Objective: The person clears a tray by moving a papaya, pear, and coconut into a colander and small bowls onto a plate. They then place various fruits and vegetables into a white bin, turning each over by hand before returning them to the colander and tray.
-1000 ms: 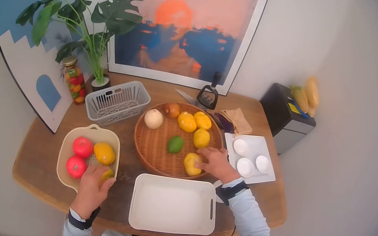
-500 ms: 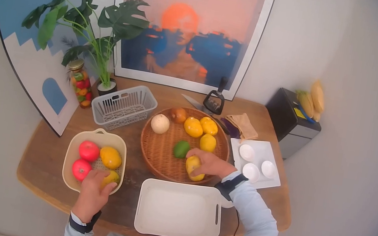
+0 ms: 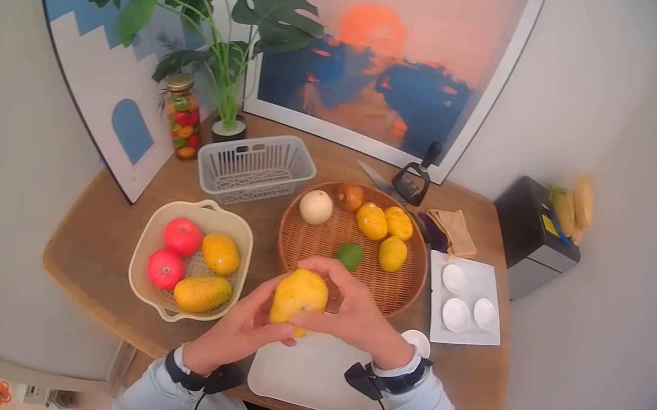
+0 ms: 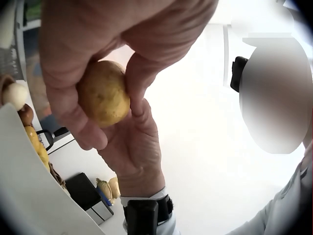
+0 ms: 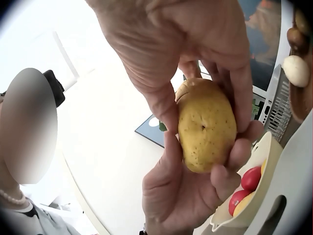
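A yellow potato (image 3: pixel 300 298) with small dark eyes is held up in front of the body, over the white tray (image 3: pixel 306 388). My left hand (image 3: pixel 242 330) grips it from the left with fingers and thumb. From the other side, my right hand (image 3: pixel 357 318) holds it too, thumb across its near face. In the right wrist view, the potato (image 5: pixel 206 129) sits between the fingers of both hands. Behind it stands the round wicker basket (image 3: pixel 300 244), with several yellow potatoes, a green fruit (image 3: pixel 349 255), a white onion (image 3: pixel 316 207) and a brown onion (image 3: pixel 350 197).
At left, a cream basket (image 3: pixel 141 261) holds two red round fruits and two yellow mango-like fruits. Behind are a grey basket (image 3: pixel 249 183), a jar (image 3: pixel 183 124) and a potted plant (image 3: pixel 228 127). A knife (image 3: pixel 375 176) lies at the back; a white plate (image 3: pixel 459 335) bears small bowls.
My right hand has lifted the potato out of the wicker basket to the front. My left hand has left the yellow fruit in the cream basket and moved right onto the potato.
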`<state>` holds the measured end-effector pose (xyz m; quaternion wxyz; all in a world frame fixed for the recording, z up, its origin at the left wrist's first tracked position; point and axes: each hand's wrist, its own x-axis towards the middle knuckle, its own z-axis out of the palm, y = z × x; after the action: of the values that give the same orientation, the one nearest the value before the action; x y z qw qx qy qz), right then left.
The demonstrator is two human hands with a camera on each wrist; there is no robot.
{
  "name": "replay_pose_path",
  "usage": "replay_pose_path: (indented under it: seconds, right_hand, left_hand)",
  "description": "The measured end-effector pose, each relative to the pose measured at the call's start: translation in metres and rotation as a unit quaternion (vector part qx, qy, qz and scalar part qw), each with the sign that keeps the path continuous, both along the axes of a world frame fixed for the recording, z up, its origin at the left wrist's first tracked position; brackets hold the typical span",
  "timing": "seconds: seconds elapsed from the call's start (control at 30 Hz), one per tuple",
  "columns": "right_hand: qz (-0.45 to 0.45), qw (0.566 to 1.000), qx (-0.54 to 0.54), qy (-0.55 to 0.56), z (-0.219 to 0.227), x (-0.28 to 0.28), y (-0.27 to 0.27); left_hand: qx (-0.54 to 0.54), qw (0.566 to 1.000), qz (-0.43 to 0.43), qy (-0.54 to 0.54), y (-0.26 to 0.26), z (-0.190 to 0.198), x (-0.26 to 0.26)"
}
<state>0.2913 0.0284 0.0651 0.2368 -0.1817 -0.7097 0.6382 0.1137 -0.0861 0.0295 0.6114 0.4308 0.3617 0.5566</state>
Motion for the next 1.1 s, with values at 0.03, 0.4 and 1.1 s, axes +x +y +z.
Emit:
replay_pose_path:
  seconds: [0.03, 0.4, 1.1]
  right_hand:
    - [-0.003, 1.0, -0.016, 0.002, -0.004, -0.005, -0.003]
    - [-0.015, 0.999, 0.001, 0.03, -0.051, -0.018, 0.005]
    - [0.001, 0.989, 0.147, 0.02, -0.031, -0.005, 0.003]
  left_hand:
    - [-0.008, 0.999, -0.007, -0.031, -0.001, 0.003, 0.001]
    - [-0.029, 0.999, 0.019, -0.009, -0.003, -0.022, -0.012]
    - [0.02, 0.993, 0.089, 0.07, -0.006, -0.015, 0.008]
